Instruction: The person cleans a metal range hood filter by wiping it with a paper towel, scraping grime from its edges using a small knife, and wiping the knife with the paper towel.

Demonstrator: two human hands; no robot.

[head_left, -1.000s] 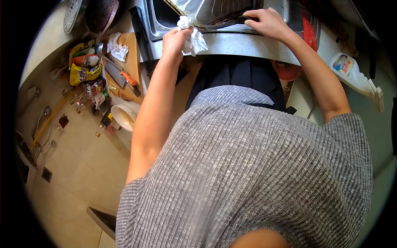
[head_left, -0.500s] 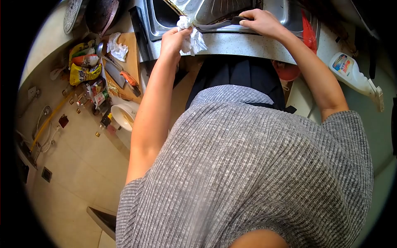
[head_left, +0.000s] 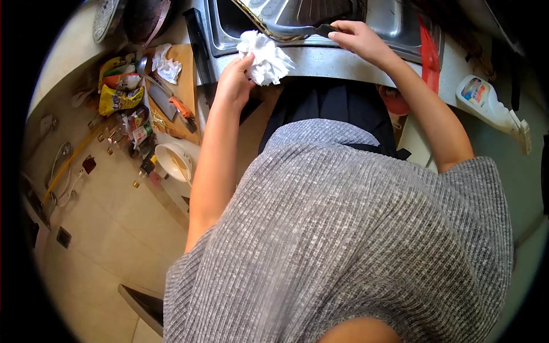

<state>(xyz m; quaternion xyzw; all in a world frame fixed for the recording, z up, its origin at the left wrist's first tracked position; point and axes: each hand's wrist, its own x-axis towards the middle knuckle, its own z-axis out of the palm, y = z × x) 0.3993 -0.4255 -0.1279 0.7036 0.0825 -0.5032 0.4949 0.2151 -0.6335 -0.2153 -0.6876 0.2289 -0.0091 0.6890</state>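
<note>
Pretty heavy fisheye, with black corners and the counter edge bent into a curve. Decent light up top: the metal sink throws some glare and the tissue is nearly blown out. Dark shadow under the counter. Shirt has a smeary, blurry streak.

1. Setting: a kitchen, recognised by its fittings and ware.
2. Metal sink, set into a pale, speckled worktop.
3. Wooden cutting board, bearing a broad metal blade.
4. Brightly coloured packets, crowded beside the board; white bowl nearby, a slender stick resting in it.
5. Dark pan, upper left.
6. White trigger-spray bottle, to the right, labelled; lettering too small to read.
</note>
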